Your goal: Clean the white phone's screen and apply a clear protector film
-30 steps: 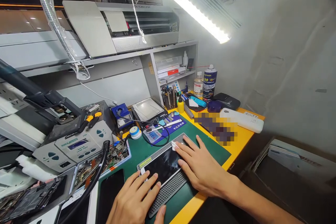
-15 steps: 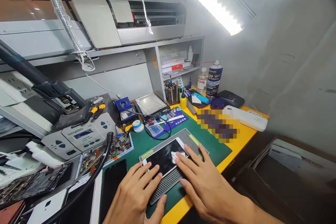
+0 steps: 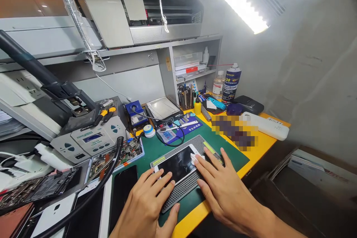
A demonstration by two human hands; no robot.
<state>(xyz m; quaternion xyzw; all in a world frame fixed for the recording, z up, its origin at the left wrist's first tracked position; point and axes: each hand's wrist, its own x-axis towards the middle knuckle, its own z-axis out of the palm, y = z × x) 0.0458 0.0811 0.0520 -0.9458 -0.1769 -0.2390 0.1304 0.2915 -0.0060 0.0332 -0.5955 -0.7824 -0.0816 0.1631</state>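
Observation:
A white-framed smartphone with a dark screen lies face up and slanted on a grey perforated pad. My left hand rests at the phone's left end, fingers stretched out and touching its edge, holding nothing. With its index and middle fingertips, my right hand keeps a crumpled white wipe pressed on the screen near the right end; its other fingers are spread. The fingertips partly cover the wipe. A green mat lies beneath the pad.
On the left stand a grey soldering station and a tray of circuit boards, with a black cable curving past. Behind the mat are a blue iron holder and a hot plate. A spray can stands back right.
My right hand has slid the wipe rightward along the screen toward the phone's right end. My left hand stays at the left end. The whole view has shifted slightly.

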